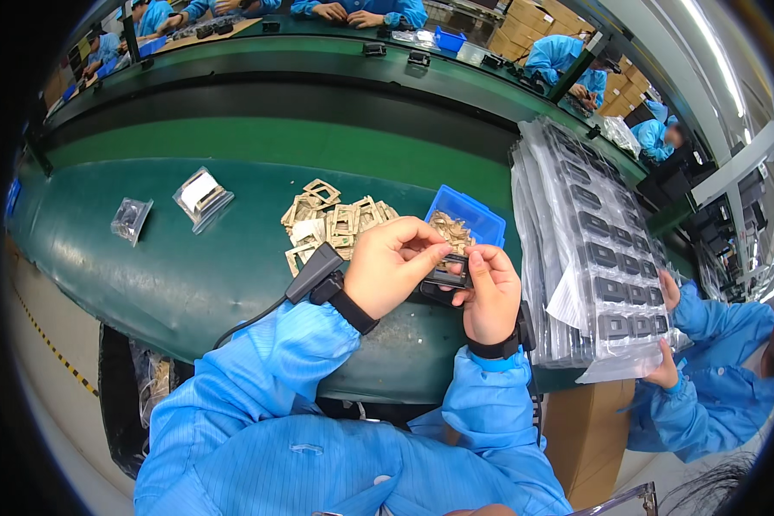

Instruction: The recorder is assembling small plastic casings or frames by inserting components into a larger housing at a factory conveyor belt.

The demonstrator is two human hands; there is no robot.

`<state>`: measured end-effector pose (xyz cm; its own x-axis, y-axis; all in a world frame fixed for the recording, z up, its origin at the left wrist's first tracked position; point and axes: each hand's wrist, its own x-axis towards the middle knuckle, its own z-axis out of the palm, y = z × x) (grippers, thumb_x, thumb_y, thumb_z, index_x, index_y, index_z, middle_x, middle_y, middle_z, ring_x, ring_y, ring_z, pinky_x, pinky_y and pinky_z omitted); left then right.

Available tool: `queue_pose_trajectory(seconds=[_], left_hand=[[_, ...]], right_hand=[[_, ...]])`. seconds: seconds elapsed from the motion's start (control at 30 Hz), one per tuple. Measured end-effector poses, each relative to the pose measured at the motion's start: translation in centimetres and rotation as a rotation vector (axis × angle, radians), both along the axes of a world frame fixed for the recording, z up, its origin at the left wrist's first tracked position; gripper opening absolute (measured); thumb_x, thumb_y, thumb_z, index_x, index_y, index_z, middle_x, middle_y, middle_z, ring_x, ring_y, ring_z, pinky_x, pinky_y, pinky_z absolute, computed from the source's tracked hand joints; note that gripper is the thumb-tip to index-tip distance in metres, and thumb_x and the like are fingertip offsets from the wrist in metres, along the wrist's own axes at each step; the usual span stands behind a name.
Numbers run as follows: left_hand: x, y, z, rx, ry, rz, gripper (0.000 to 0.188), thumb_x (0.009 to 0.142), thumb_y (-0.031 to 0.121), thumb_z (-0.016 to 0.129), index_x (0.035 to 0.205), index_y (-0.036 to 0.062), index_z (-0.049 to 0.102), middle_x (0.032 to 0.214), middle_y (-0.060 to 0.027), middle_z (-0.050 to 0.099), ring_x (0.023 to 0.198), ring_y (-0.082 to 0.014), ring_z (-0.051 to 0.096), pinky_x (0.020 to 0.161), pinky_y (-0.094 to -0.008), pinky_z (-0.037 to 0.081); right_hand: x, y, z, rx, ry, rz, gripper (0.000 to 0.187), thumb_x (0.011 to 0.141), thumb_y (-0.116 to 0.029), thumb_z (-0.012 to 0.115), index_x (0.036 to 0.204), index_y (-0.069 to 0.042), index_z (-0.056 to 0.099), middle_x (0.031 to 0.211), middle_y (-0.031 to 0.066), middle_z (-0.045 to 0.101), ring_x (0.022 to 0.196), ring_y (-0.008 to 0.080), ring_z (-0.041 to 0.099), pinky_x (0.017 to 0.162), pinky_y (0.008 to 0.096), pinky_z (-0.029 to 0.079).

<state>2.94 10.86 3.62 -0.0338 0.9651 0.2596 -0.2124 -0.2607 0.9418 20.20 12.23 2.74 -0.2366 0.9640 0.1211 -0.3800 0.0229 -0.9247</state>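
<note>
In front of me, above the green table, my right hand (490, 292) grips a small black plastic frame (450, 275) between thumb and fingers. The thumb and forefinger of my left hand (389, 265) are pinched together at the frame's upper edge; what they hold, if anything, is too small to make out. Just beyond my hands stands a blue bin (483, 222) with small tan pieces (451, 229) in it. Left of the bin lies a loose pile of tan rectangular frames (342, 225), partly hidden by my left hand.
Two clear bags of parts, a small one (132, 219) and a larger one (203, 199), lie on the table (206, 284) to the left. At right, a co-worker's hands (665, 371) hold stacked clear trays (568, 258) of black frames. Other people work beyond the conveyor (258, 129).
</note>
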Motion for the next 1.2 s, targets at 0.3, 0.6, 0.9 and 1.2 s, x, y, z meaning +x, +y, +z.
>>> queue_pose_trajectory(seconds=[0.3, 0.6, 0.9, 1.2], left_hand=[[-1.2, 0.5, 0.7, 0.388, 0.473, 0.32, 0.014, 0.082, -0.001, 0.069, 0.095, 0.0014, 0.066, 0.117, -0.0152, 0.064, 0.109, -0.0266, 0.063, 0.089, -0.0357, 0.053], [-1.2, 0.2, 1.0, 0.822, 0.939, 0.48, 0.019, 0.072, 0.009, 0.077, 0.088, 0.0035, 0.069, 0.13, -0.0126, 0.062, 0.121, -0.033, 0.056, 0.092, -0.043, 0.05], [-1.1, 0.5, 0.9, 0.828, 0.861, 0.45, 0.014, 0.068, 0.004, 0.075, 0.079, 0.0028, 0.067, 0.121, -0.0109, 0.067, 0.117, -0.0323, 0.058, 0.088, -0.0416, 0.052], [-1.4, 2.2, -0.6, 0.448, 0.597, 0.531, 0.006, 0.069, 0.007, 0.071, 0.074, 0.0065, 0.067, 0.119, -0.0099, 0.068, 0.12, -0.0345, 0.052, 0.1, -0.0455, 0.043]], right_hand=[[-0.8, -0.5, 0.2, 0.135, -0.085, -0.024, 0.029, 0.092, 0.006, 0.058, 0.121, 0.004, 0.055, 0.117, 0.0154, 0.064, 0.106, 0.0209, 0.066, 0.078, 0.0275, 0.059], [-1.7, -0.9, -0.5, 0.461, -0.285, -0.144, 0.047, 0.085, 0.014, 0.06, 0.132, 0.005, 0.055, 0.127, 0.0173, 0.06, 0.113, 0.0238, 0.063, 0.088, 0.0279, 0.056], [-1.8, -0.9, -0.1, 0.658, -0.549, -0.261, 0.043, 0.082, 0.013, 0.062, 0.124, 0.002, 0.063, 0.116, 0.0182, 0.066, 0.1, 0.0217, 0.068, 0.077, 0.0284, 0.06], [-0.5, 0.1, -0.6, 0.426, -0.395, -0.465, 0.023, 0.089, 0.009, 0.058, 0.111, 0.005, 0.064, 0.104, 0.0096, 0.065, 0.087, 0.0115, 0.065, 0.073, 0.0218, 0.054]])
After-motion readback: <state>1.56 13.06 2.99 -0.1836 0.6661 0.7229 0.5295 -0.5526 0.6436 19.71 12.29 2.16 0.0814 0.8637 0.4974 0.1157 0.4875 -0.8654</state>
